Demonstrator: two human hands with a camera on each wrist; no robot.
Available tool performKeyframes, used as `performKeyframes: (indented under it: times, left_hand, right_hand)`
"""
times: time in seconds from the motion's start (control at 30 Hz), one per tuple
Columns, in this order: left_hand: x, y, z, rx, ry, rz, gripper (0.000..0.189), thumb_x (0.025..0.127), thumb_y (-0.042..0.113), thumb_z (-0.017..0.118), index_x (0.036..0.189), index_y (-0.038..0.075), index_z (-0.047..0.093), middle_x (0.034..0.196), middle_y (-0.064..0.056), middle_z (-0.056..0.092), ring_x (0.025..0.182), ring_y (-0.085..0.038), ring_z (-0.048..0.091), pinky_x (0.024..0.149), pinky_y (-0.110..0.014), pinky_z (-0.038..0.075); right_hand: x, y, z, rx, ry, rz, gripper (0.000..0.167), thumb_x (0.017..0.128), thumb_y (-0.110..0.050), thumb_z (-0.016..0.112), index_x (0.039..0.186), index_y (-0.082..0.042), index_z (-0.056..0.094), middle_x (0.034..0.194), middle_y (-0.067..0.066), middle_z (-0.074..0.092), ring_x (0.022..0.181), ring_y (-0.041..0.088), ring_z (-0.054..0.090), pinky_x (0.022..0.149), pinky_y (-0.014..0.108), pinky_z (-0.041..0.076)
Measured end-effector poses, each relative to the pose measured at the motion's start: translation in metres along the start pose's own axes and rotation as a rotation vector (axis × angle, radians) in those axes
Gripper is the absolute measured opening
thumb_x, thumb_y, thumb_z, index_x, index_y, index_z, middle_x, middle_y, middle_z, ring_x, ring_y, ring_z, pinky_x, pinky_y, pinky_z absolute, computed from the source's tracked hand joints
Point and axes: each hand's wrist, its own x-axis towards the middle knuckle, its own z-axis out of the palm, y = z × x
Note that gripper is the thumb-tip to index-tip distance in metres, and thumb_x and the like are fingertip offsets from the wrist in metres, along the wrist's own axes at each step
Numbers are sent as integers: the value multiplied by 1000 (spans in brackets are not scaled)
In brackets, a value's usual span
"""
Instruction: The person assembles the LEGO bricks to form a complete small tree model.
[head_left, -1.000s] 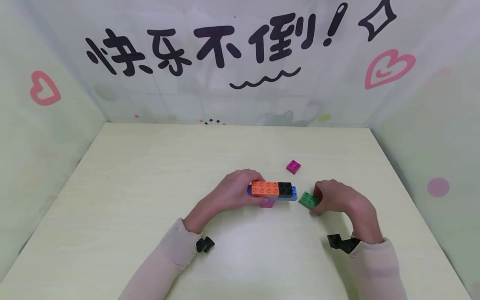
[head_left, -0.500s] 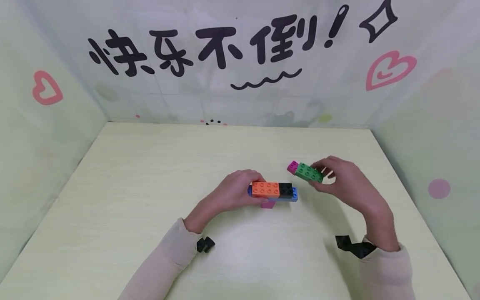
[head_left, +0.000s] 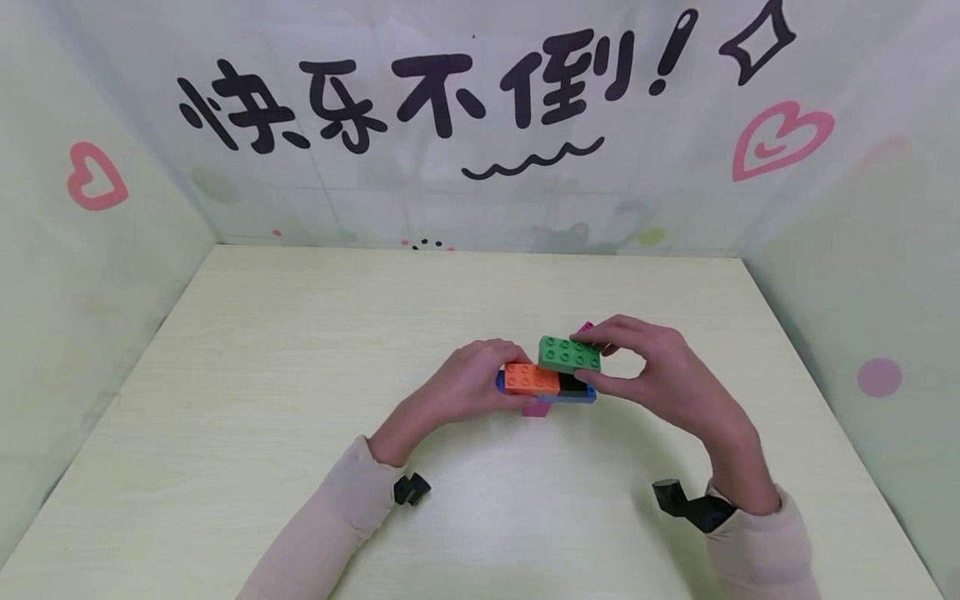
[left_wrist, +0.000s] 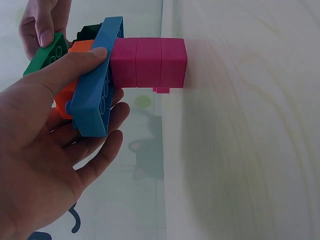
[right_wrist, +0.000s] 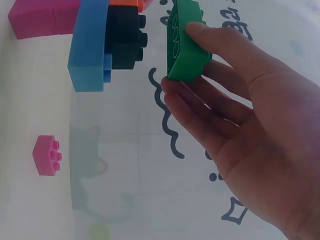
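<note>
My left hand (head_left: 461, 385) grips a toy brick structure from its left side. In the left wrist view, a column of pink bricks (left_wrist: 149, 62) stands on the table and bears a long blue brick (left_wrist: 92, 102), which my thumb and fingers clasp. On the blue layer sit an orange brick (head_left: 528, 380) and a black brick (right_wrist: 122, 45), side by side. My right hand (head_left: 671, 371) pinches a green brick (head_left: 562, 353) between thumb and fingers. It is held over the black brick, with a gap visible between them in the right wrist view.
A small pink brick (right_wrist: 47, 155) lies alone on the table (head_left: 300, 333), behind the structure and partly hidden by my right hand in the head view. A printed backdrop (head_left: 450, 200) closes off the table's back and sides.
My right hand has lifted the green brick off the table and carried it up and left, over the structure. My left hand keeps its hold in the same place.
</note>
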Motion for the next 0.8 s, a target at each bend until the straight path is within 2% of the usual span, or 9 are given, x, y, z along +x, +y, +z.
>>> performKeyframes:
  times: [0.4,0.8]
  left_hand:
    - [-1,-1,1,11,7,4,41,79,32,84,108,10,65,97,5,63,82,-10,55,70,-23,47]
    - [-1,-1,0,18,5,-13,35,82,32,81,105,11,64,97,5,63,85,-10,56,73,-23,47]
  right_hand:
    - [4,2,15,26,-67,2,41,79,-10,83,117,-17,71,105,-10,62,89,5,58,70,18,48]
    - [5,2,18,18,-95,14,43,78,-12,84,118,-16,70,105,-10,62,89,5,58,71,19,48]
